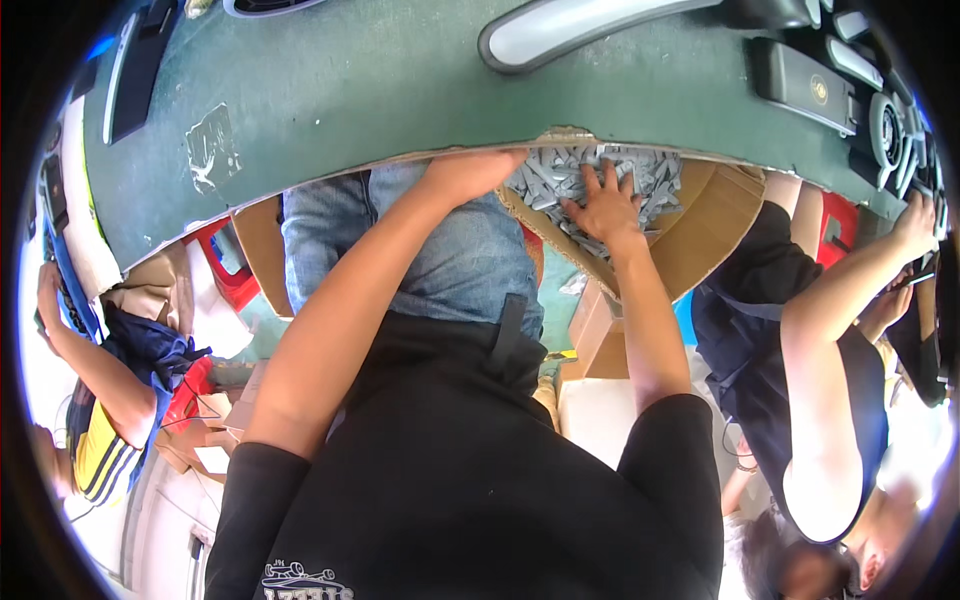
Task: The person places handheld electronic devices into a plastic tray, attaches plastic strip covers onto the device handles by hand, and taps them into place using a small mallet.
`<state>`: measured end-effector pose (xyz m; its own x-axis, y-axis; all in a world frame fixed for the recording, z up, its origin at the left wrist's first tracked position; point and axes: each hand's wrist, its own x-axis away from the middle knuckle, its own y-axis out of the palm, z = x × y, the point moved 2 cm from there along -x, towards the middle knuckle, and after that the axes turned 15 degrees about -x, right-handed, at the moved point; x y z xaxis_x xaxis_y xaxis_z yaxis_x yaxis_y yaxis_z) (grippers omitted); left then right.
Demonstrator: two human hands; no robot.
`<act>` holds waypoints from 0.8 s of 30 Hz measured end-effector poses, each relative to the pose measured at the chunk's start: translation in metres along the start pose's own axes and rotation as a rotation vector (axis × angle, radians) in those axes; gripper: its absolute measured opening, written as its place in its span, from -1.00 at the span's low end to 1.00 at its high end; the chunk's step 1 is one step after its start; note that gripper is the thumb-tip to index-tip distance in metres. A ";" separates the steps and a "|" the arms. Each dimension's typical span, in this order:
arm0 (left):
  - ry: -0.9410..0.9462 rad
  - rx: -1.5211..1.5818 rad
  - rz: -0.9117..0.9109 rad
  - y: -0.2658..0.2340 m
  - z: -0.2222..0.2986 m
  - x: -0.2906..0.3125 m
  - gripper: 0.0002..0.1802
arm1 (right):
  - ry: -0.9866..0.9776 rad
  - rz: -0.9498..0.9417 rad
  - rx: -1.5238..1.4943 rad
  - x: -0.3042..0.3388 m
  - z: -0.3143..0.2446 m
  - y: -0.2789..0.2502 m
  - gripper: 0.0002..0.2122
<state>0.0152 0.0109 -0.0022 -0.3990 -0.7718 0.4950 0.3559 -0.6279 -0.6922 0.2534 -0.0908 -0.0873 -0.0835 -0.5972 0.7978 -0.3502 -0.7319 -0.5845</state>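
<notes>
A table (330, 110) spanned the upper part of the frame, with a long curved piece (600, 22) on it at top centre, a flat piece (128, 80) at upper left and a boxy piece (805, 88) at upper right. Right of centre, just below the table's edge, a carton (715, 205) held small pieces (660, 172); the right hand (608, 208) lay on them, the left hand (470, 176) by the carton's left rim. Co-workers sat at far left (115, 400) and far right (825, 400).
</notes>
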 end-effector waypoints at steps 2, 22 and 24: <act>-0.040 -0.011 -0.035 0.000 0.000 0.000 -0.47 | 0.021 -0.060 -0.026 0.018 0.004 -0.002 -0.24; -0.074 0.115 -0.054 0.013 -0.011 -0.006 -0.45 | -0.170 0.030 -0.245 0.062 0.036 0.024 -0.43; -0.062 0.124 -0.046 0.013 -0.011 -0.006 -0.46 | -0.221 0.087 -0.265 0.065 0.038 0.026 -0.47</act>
<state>0.0129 0.0086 -0.0198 -0.3659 -0.7445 0.5584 0.4418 -0.6671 -0.5998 0.2746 -0.1617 -0.0563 0.0703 -0.7314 0.6783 -0.5829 -0.5820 -0.5671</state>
